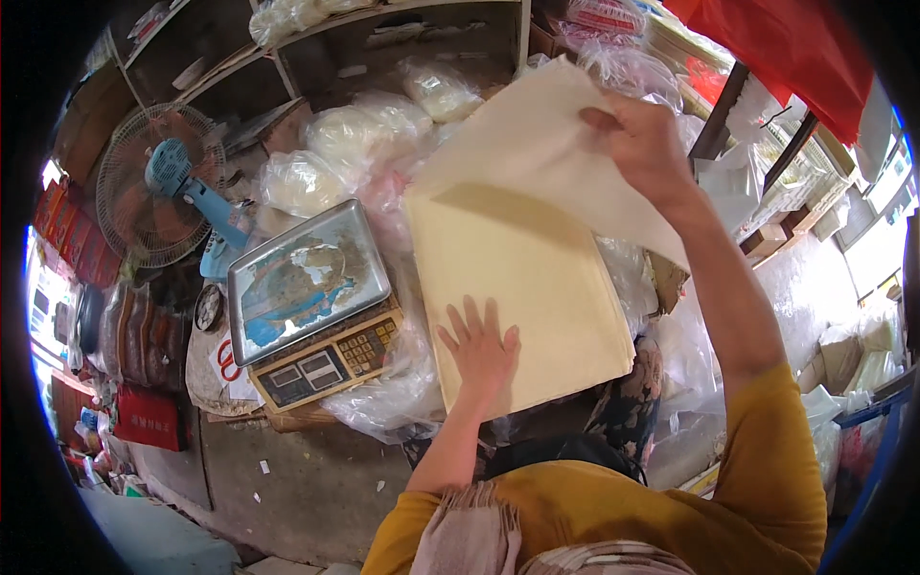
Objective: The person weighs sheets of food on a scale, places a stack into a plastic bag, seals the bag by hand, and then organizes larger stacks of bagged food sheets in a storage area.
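Note:
Before me lies a stack of large cream sheets (535,269), thin and paper-like. My left hand (478,352) rests flat on the stack near its lower left side, with its fingers spread. Raised above the far right side, my right hand (640,147) pinches the edge of a pale, thin sheet (528,133). This lifted sheet slopes over the far end of the stack and casts a shadow there. Part of it is hidden behind my right hand and forearm.
A digital scale (327,359) with a worn metal tray (309,280) stands left of the stack. Beyond it are a blue fan (169,169) and filled clear plastic bags (359,136). Red-handled scissors (228,359) lie by the scale. A red sheet (798,57) hangs at upper right.

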A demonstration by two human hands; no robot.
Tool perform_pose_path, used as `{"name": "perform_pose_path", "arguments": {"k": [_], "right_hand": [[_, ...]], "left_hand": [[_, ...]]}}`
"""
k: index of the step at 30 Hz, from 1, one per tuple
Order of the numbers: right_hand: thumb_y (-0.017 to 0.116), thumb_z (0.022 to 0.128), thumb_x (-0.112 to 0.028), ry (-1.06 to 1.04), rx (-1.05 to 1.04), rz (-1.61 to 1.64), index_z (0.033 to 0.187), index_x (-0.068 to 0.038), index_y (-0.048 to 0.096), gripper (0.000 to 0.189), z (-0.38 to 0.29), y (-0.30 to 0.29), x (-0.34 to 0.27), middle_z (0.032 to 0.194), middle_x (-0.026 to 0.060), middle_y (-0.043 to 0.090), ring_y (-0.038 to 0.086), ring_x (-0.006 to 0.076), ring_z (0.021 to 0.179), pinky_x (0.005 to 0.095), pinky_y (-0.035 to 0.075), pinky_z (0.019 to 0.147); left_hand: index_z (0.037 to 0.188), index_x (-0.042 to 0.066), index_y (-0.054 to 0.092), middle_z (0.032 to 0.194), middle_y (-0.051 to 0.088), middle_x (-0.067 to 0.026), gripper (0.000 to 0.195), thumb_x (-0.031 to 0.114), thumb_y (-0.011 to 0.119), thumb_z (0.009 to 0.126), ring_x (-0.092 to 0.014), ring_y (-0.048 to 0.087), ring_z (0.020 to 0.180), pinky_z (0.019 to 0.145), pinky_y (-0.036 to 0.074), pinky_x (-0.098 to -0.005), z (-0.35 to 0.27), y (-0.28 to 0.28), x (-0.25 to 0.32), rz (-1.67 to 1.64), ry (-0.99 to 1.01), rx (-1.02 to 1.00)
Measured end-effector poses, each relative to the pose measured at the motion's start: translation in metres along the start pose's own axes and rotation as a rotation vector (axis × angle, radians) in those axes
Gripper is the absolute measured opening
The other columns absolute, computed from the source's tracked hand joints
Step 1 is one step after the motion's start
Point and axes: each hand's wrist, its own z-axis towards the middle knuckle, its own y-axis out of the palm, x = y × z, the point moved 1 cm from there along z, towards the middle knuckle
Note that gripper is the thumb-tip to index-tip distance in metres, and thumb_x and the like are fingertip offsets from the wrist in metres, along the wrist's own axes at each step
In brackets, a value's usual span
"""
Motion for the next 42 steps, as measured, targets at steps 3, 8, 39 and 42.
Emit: {"name": "perform_pose_path", "arguments": {"k": [3,8,39,42], "right_hand": [[0.057,0.075,0.000,-0.128,0.103,-0.118,0.095,-0.002,0.063,0.021,-0.014,-0.031,-0.046,0.086,0.0170,0.067,0.067,0.0287,0.074,0.0328,0.050,0.063],[0.055,0.074,-0.003,-0.355,-0.277,-0.225,0.104,-0.003,0.064,0.031,-0.131,0.008,-0.060,0.101,0.0123,0.067,0.067,0.0220,0.080,0.0346,0.054,0.063],[0.058,0.087,-0.023,0.176,-0.340,-0.500,0.137,-0.007,0.038,0.057,-0.231,0.094,0.075,0.141,0.0179,0.037,0.034,0.0373,0.130,0.0471,0.030,0.105],[0.051,0.092,-0.022,0.072,-0.470,-0.547,0.135,-0.005,0.039,0.048,-0.285,0.110,0.086,0.141,0.0180,0.037,0.030,0.0354,0.133,0.0507,0.026,0.106]], "left_hand": [[0.142,0.009,0.034,0.149,0.020,-0.0237,0.063,0.045,0.041,0.091,-0.046,0.007,0.138,0.107,0.000,-0.0640,0.000,0.004,-0.003,-0.019,0.005,-0.002],[0.138,0.007,0.039,0.145,0.029,-0.0215,0.059,0.042,0.044,0.091,-0.038,0.019,0.138,0.111,0.011,-0.0560,0.004,-0.026,0.004,-0.170,-0.134,-0.070],[0.133,0.004,0.043,0.142,0.035,-0.0194,0.068,0.042,0.063,0.080,-0.040,0.033,0.131,0.104,0.028,-0.0571,-0.042,-0.011,-0.028,0.113,0.272,0.005],[0.119,0.003,0.053,0.130,0.050,-0.0188,0.051,0.032,0.064,0.078,-0.036,0.046,0.122,0.101,0.032,-0.0536,-0.034,-0.015,-0.043,0.165,0.418,0.002]]}}
